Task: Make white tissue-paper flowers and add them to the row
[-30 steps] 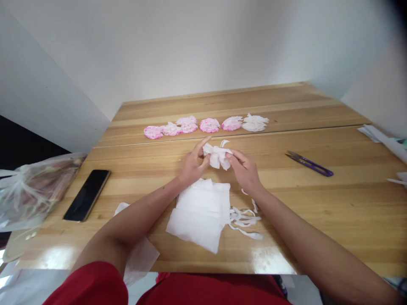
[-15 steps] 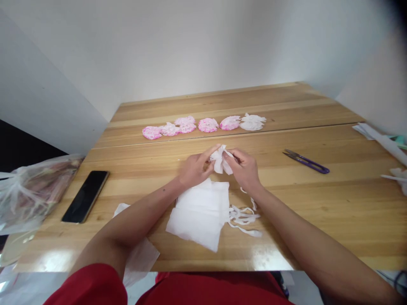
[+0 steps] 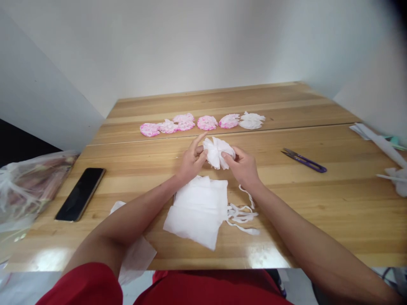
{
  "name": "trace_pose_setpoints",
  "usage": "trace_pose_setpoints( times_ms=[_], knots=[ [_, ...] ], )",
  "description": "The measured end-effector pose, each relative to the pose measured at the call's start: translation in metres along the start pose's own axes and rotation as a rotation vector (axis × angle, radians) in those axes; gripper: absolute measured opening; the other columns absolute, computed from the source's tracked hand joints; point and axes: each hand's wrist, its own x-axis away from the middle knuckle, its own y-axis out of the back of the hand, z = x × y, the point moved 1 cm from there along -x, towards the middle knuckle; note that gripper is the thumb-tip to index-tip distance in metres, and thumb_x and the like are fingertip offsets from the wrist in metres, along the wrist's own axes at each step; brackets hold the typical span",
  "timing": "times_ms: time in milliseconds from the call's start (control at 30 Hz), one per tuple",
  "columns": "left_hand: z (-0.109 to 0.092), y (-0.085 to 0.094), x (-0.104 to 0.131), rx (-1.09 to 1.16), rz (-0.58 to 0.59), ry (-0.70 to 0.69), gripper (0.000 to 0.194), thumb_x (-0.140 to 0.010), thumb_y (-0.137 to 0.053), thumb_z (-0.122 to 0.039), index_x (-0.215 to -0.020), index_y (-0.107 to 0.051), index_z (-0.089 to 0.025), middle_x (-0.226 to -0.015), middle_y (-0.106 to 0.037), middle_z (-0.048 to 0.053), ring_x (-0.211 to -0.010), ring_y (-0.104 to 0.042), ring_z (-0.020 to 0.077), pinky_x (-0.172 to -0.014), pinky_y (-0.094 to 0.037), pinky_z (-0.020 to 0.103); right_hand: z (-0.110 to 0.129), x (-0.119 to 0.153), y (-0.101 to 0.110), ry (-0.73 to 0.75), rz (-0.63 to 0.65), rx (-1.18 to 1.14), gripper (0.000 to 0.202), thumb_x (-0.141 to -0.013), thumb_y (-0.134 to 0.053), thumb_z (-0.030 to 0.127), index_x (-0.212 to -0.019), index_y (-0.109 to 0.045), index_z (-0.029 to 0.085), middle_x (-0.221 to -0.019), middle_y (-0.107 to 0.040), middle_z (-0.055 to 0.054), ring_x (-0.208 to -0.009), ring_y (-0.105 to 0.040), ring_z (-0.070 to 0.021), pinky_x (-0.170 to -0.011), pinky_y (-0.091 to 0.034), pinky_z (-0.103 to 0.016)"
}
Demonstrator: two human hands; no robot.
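Observation:
A white tissue-paper flower [image 3: 217, 152], gathered at its middle with its layers fanned out, is held above the table between both hands. My left hand [image 3: 191, 159] grips its left edge with the thumb, the index finger pointing up. At the right edge, my right hand [image 3: 244, 165] pinches the paper with its thumb on top. Just below the hands lies a stack of white tissue sheets [image 3: 199, 212]. Thin white paper strips [image 3: 241, 215] are tangled to the right of the stack.
A row of pink-and-white paper flowers [image 3: 207, 123] and a white one [image 3: 252, 120] lies behind my hands. Purple thread snips [image 3: 304, 160] rest at the right. A phone [image 3: 80, 195] and a plastic bag [image 3: 34, 186] are at the left. White paper [image 3: 378, 140] lies at the right edge.
The flower in my hands has been spread wider and turned so its fanned face shows. Both hands have moved slightly apart. The view has shifted a little.

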Motion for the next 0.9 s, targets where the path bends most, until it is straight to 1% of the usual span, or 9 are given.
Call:
trace_pose_setpoints(
  times_ms=[67,167,233,400,467,567,733,800,900],
  knots=[
    [0.0,0.0,-0.001,0.012,-0.02,0.01,0.059,-0.092,-0.054,-0.041,-0.145,-0.036,-0.021,-0.076,-0.064,0.0,-0.063,-0.057,0.0101,-0.062,-0.049,0.021,-0.002,-0.001,0.0,-0.034,-0.009,-0.048,0.02,-0.08,-0.062,0.033,-0.091,-0.071,0.018,-0.078,-0.065,0.001,-0.068,-0.054,-0.013,-0.063,-0.043,-0.024],
    [-0.002,0.0,-0.001,0.03,-0.037,0.024,0.061,-0.092,-0.055,-0.039,-0.146,-0.034,-0.022,-0.073,-0.062,-0.001,-0.06,-0.055,0.009,-0.06,-0.047,0.02,0.001,-0.002,0.001,-0.053,0.052,-0.128,0.027,-0.081,-0.062,0.037,-0.1,-0.07,0.019,-0.087,-0.068,-0.001,-0.071,-0.057,-0.0137,-0.064,-0.045,-0.025],
    [-0.003,0.0,-0.001,0.03,-0.027,0.03,0.062,-0.091,-0.056,-0.04,-0.146,-0.033,-0.022,-0.071,-0.061,-0.002,-0.06,-0.055,0.0088,-0.06,-0.047,0.02,0.005,0.0,0.001,-0.035,0.091,-0.118,0.029,-0.08,-0.063,0.036,-0.103,-0.07,0.019,-0.089,-0.068,-0.001,-0.073,-0.058,-0.0143,-0.064,-0.046,-0.025],
    [-0.01,0.0,0.001,-0.021,0.051,-0.007,0.059,-0.094,-0.049,-0.045,-0.146,-0.034,-0.02,-0.075,-0.064,0.001,-0.067,-0.061,0.0135,-0.068,-0.052,0.026,0.007,0.001,0.001,-0.018,0.048,0.027,0.019,-0.081,-0.059,0.029,-0.092,-0.071,0.019,-0.074,-0.063,0.002,-0.065,-0.052,-0.013,-0.061,-0.042,-0.024],
    [-0.011,0.0,0.002,-0.024,0.074,-0.036,0.059,-0.095,-0.046,-0.046,-0.146,-0.033,-0.021,-0.076,-0.065,0.002,-0.07,-0.063,0.0151,-0.069,-0.052,0.029,0.006,0.001,0.0,-0.012,0.037,0.04,0.018,-0.081,-0.058,0.027,-0.091,-0.07,0.019,-0.074,-0.062,0.002,-0.065,-0.051,-0.0128,-0.061,-0.041,-0.024],
    [-0.012,-0.001,0.002,-0.003,0.112,-0.048,0.064,-0.093,-0.051,-0.044,-0.148,-0.029,-0.021,-0.081,-0.065,0.003,-0.074,-0.063,0.0155,-0.073,-0.051,0.03,0.005,0.002,-0.001,0.024,0.063,0.05,0.015,-0.081,-0.057,0.027,-0.088,-0.069,0.02,-0.075,-0.061,0.002,-0.066,-0.051,-0.0129,-0.062,-0.041,-0.024],
    [-0.014,-0.003,0.001,-0.086,0.087,-0.064,0.068,-0.089,-0.06,-0.036,-0.147,-0.03,-0.018,-0.082,-0.063,0.002,-0.074,-0.06,0.0141,-0.076,-0.048,0.029,0.013,0.005,0.001,0.092,0.155,0.027,0.024,-0.089,-0.053,0.037,-0.095,-0.068,0.019,-0.083,-0.063,-0.001,-0.074,-0.055,-0.0146,-0.066,-0.043,-0.025],
    [-0.015,-0.003,0.001,-0.112,0.079,-0.067,0.067,-0.089,-0.06,-0.034,-0.146,-0.031,-0.018,-0.081,-0.063,0.002,-0.074,-0.058,0.0137,-0.075,-0.048,0.029,0.016,0.005,0.002,0.105,0.179,0.009,0.027,-0.089,-0.054,0.04,-0.098,-0.067,0.019,-0.087,-0.065,-0.002,-0.077,-0.057,-0.0156,-0.068,-0.044,-0.026],
    [-0.013,-0.002,0.001,-0.117,0.086,-0.064,0.066,-0.089,-0.06,-0.036,-0.146,-0.032,-0.019,-0.083,-0.063,0.003,-0.075,-0.059,0.0145,-0.076,-0.048,0.03,0.015,0.005,0.001,0.103,0.173,-0.012,0.027,-0.088,-0.056,0.04,-0.102,-0.068,0.02,-0.092,-0.067,-0.004,-0.081,-0.06,-0.0169,-0.07,-0.047,-0.026]
  ],
)
